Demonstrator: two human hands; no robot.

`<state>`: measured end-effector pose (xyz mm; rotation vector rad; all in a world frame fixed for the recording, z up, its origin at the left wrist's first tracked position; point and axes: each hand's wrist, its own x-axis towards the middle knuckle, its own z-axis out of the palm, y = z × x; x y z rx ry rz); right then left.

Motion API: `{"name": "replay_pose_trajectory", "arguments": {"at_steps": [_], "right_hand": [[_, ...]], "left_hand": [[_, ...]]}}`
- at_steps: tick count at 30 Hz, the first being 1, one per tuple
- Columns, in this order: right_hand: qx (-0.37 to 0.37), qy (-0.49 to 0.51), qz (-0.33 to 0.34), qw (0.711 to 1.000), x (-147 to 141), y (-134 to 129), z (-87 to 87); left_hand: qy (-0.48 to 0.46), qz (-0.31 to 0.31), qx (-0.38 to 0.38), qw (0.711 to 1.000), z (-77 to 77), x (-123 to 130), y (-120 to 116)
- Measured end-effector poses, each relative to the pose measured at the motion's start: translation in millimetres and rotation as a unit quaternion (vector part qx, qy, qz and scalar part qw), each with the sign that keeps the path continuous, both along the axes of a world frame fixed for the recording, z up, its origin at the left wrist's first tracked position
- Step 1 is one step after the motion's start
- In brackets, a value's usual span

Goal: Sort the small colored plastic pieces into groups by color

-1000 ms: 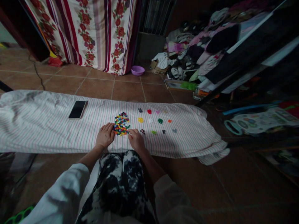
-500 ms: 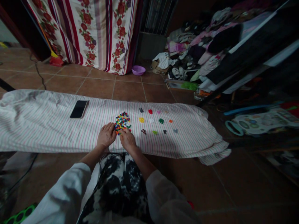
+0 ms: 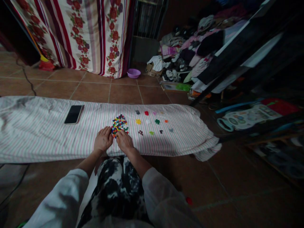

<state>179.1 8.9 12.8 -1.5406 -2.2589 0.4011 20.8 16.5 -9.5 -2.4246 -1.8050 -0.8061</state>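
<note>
A mixed pile of small multicoloured plastic pieces lies on a striped cloth in front of me. Flat against the pile's left edge rests my left hand, its fingers stretched out and holding nothing. My right hand is at the near edge of the pile, with fingers bent and drawn together at the pieces; what is between the fingertips is too small to make out. To the right, little single-colour groups sit in rows, among them a yellow group, a red group, a dark green group and a brown group.
The striped cloth covers a long narrow surface. A phone lies on its left part. Beyond are a floral curtain, a purple basin and heaped clothes on the tiled floor. A table leg or bar slants at right.
The view has shifted, so everything on the cloth appears slightly farther left. Both hands stay at the pile with almost the same pose.
</note>
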Motion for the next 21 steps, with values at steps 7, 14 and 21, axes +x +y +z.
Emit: {"name": "replay_pose_trajectory", "arguments": {"at_steps": [7, 14, 21], "right_hand": [[0.003, -0.005, 0.005, 1.000, -4.0, 1.4, 0.4], [-0.012, 0.023, 0.001, 1.000, -7.5, -1.2, 5.2], [0.002, 0.100, -0.008, 0.995, -3.5, 0.2, 3.1]], "left_hand": [[0.005, 0.005, 0.007, 1.000, 0.0, 0.7, -2.8], [0.017, 0.003, 0.005, 1.000, 0.7, 0.4, -3.1], [0.018, 0.010, -0.001, 1.000, 0.6, 0.6, -2.4]]}}
